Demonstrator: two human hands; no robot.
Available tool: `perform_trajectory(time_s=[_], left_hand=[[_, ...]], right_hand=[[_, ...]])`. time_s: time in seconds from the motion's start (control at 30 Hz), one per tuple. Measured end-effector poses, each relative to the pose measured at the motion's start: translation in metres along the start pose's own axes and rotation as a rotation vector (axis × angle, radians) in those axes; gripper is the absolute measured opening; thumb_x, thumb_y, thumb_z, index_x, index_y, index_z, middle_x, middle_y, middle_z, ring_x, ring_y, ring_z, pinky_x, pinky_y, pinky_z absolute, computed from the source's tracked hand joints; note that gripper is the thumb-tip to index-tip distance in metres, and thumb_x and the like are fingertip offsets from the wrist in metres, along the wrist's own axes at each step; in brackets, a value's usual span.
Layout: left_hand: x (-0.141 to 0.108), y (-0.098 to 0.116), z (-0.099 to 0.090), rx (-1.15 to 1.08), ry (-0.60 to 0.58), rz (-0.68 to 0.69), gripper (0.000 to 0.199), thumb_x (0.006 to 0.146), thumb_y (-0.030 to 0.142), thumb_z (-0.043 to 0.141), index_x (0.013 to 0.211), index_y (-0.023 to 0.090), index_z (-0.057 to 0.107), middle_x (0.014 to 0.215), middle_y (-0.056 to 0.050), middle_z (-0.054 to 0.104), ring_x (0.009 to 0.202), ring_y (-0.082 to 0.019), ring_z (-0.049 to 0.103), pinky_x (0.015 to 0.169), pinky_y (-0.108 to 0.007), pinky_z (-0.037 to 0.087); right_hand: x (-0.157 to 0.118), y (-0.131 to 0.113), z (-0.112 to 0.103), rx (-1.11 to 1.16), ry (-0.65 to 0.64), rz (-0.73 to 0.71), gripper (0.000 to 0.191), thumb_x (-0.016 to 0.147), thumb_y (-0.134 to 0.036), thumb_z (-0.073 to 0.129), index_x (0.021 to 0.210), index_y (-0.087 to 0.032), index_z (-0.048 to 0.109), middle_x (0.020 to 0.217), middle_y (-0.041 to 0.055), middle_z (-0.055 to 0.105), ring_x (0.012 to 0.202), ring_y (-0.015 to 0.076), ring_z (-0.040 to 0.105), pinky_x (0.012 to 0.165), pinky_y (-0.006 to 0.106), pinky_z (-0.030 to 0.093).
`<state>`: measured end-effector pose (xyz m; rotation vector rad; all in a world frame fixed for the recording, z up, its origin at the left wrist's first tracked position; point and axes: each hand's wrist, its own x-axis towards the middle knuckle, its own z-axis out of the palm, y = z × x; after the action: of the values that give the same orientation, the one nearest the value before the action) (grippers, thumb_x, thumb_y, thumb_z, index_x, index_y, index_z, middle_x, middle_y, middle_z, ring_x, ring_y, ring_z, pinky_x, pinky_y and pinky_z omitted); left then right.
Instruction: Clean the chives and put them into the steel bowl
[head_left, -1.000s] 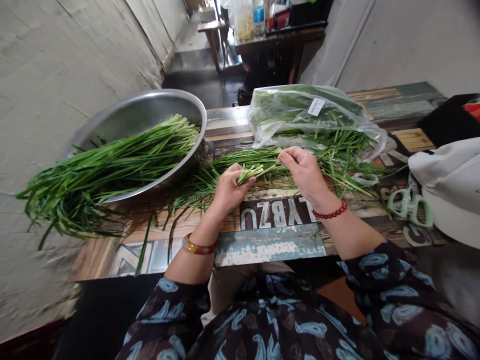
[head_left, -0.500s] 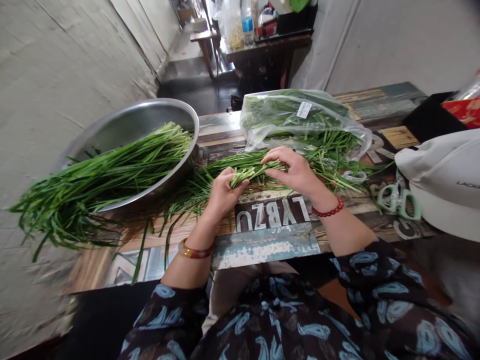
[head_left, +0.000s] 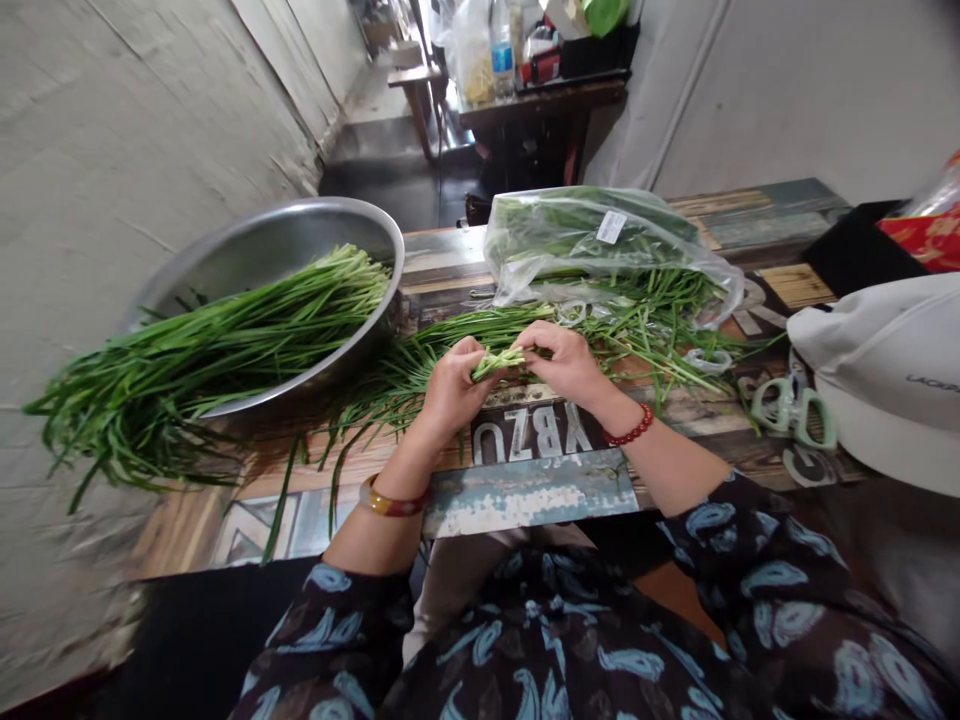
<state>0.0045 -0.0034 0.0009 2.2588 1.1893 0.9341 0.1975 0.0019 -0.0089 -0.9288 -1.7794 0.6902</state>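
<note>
My left hand (head_left: 455,385) is closed around a small bunch of garlic chives (head_left: 495,362), the pale cut ends pointing right. Fingers of my right hand (head_left: 562,365) pinch at those pale ends. Behind both hands, more loose chives (head_left: 487,325) lie across the table. A large metal basin (head_left: 330,215) on the left holds a thick heap of chives, whose leaf tips hang over its rim. Beyond my right hand lies a clear plastic bag (head_left: 611,228) with a white label, filled with more chives that spill from its open side.
Green-handled scissors (head_left: 793,410) lie on the wooden table (head_left: 525,490) at the right, beside a light cap (head_left: 892,370). A clear plastic ring (head_left: 708,361) sits near them. At the back, a second table (head_left: 547,97) carries a water bottle (head_left: 501,55). A wall (head_left: 112,200) borders the left side.
My right hand, its fingers spread over the chives before, has come down and left and now pinches the ends of the bunch. My left hand keeps its hold.
</note>
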Motion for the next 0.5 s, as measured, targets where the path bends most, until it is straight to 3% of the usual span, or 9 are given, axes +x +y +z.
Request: perform_trajectory(time_s=[0.13, 0.23, 0.33, 0.43, 0.5], left_hand=[[-0.003, 0.008, -0.002, 0.221, -0.045, 0.006, 0.014, 0.087, 0.019, 0.059, 0.074, 0.017, 0.064, 0.080, -0.003, 0.053, 0.072, -0.015, 0.051, 0.062, -0.026, 0.036], [-0.005, 0.012, -0.003, 0.399, -0.082, 0.008, 0.013, 0.081, 0.010, 0.058, 0.082, 0.018, 0.067, 0.090, -0.006, 0.058, 0.076, -0.016, 0.054, 0.061, -0.027, 0.035], [-0.007, 0.013, -0.003, 0.491, -0.100, 0.007, 0.020, 0.077, 0.006, 0.057, 0.088, 0.018, 0.069, 0.095, -0.007, 0.060, 0.078, -0.017, 0.055, 0.060, -0.027, 0.036], [-0.007, 0.015, -0.002, 0.538, -0.120, -0.004, 0.023, 0.077, 0.004, 0.056, 0.090, 0.018, 0.069, 0.097, -0.008, 0.060, 0.076, -0.017, 0.055, 0.059, -0.028, 0.035], [-0.007, 0.016, -0.001, 0.566, -0.138, -0.014, 0.022, 0.079, 0.005, 0.054, 0.090, 0.018, 0.069, 0.098, -0.008, 0.060, 0.075, -0.017, 0.055, 0.057, -0.028, 0.034]], right_hand=[[0.000, 0.001, 0.000, 0.218, 0.111, 0.285, 0.020, 0.085, -0.037, 0.067, 0.079, -0.018, 0.071, 0.077, 0.0018, 0.069, 0.074, 0.0145, 0.061, 0.071, 0.028, 0.048], [-0.001, 0.003, -0.009, 0.310, 0.244, 0.364, 0.026, 0.084, -0.045, 0.068, 0.081, -0.019, 0.069, 0.076, 0.0002, 0.068, 0.072, 0.0130, 0.059, 0.072, 0.027, 0.048], [-0.001, -0.001, -0.021, 0.264, 0.263, 0.309, 0.035, 0.089, -0.052, 0.061, 0.075, -0.021, 0.067, 0.073, 0.0003, 0.065, 0.071, 0.0137, 0.059, 0.074, 0.029, 0.049], [-0.001, -0.015, -0.028, 0.142, 0.144, 0.167, 0.039, 0.094, -0.051, 0.055, 0.071, -0.022, 0.066, 0.080, 0.0031, 0.067, 0.080, 0.0169, 0.062, 0.080, 0.034, 0.050], [-0.001, -0.024, -0.029, 0.031, 0.050, 0.050, 0.028, 0.092, -0.045, 0.060, 0.076, -0.023, 0.069, 0.090, 0.0047, 0.070, 0.090, 0.0193, 0.064, 0.086, 0.037, 0.050]])
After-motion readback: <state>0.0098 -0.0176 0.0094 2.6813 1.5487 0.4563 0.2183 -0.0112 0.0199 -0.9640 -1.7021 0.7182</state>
